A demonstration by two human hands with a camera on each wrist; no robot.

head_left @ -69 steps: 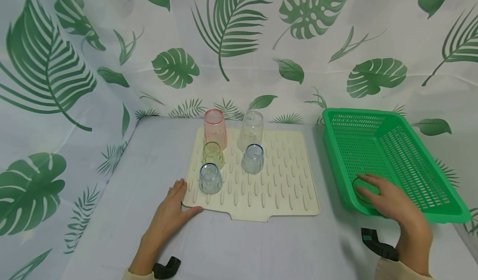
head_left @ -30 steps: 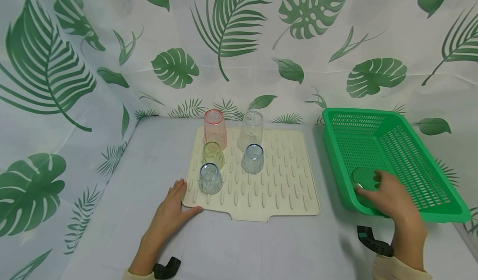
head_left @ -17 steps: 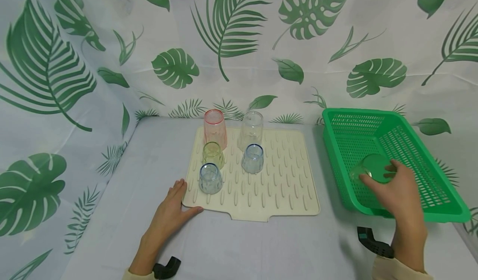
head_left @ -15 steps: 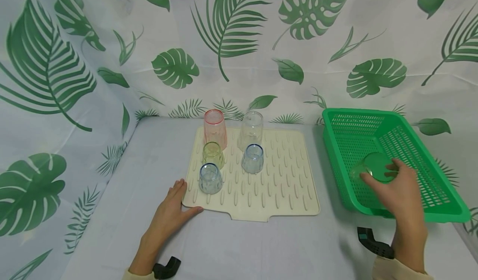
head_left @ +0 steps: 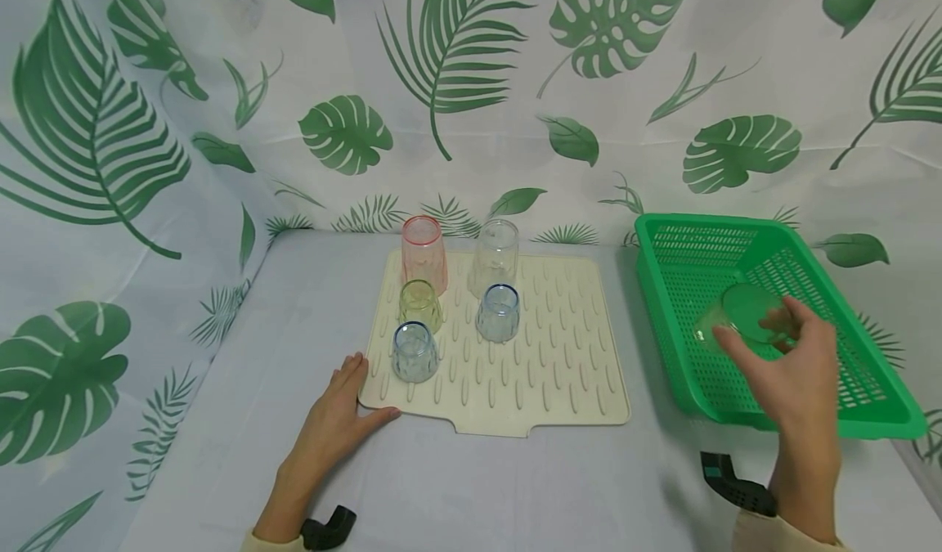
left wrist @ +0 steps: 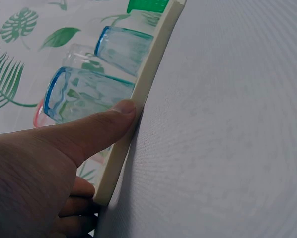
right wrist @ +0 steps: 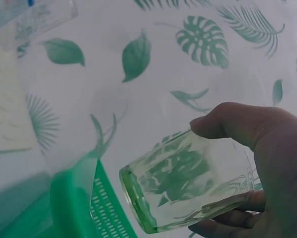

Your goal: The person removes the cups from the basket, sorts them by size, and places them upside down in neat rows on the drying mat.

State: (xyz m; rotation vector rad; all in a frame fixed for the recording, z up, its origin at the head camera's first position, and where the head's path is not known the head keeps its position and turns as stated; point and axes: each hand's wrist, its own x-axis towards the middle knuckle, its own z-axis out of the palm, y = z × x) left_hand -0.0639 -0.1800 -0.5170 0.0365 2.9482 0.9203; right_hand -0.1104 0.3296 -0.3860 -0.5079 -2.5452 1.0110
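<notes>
My right hand point(head_left: 798, 364) holds a clear glass tumbler point(head_left: 739, 313) with a green-tinted rim, tilted, inside the green basket point(head_left: 658, 323). In the right wrist view, thumb and fingers grip the tumbler point(right wrist: 183, 183) near one end, its green rim pointing away from the palm. At the near left corner of the cream drying mat point(head_left: 559, 372), my left hand point(head_left: 331, 413) rests with its thumb on the front edge and fingers along the side. Several glasses stand upside down or upright, I cannot tell which, on the mat: a pink one point(head_left: 424, 258), a yellow-green one point(head_left: 420, 307) and blue-rimmed ones.
A tall clear glass point(head_left: 496, 253) stands at the back of the mat, with a blue-rimmed glass point(head_left: 499, 313) before it. Another blue-rimmed glass point(head_left: 415, 354) is close to my left hand. Leaf-printed cloth point(head_left: 493, 127) rises behind the table.
My right hand has taken hold of the tumbler near the basket's front end, then raised and tilted it, moving away from the near wall. The left hand and mat have stayed put.
</notes>
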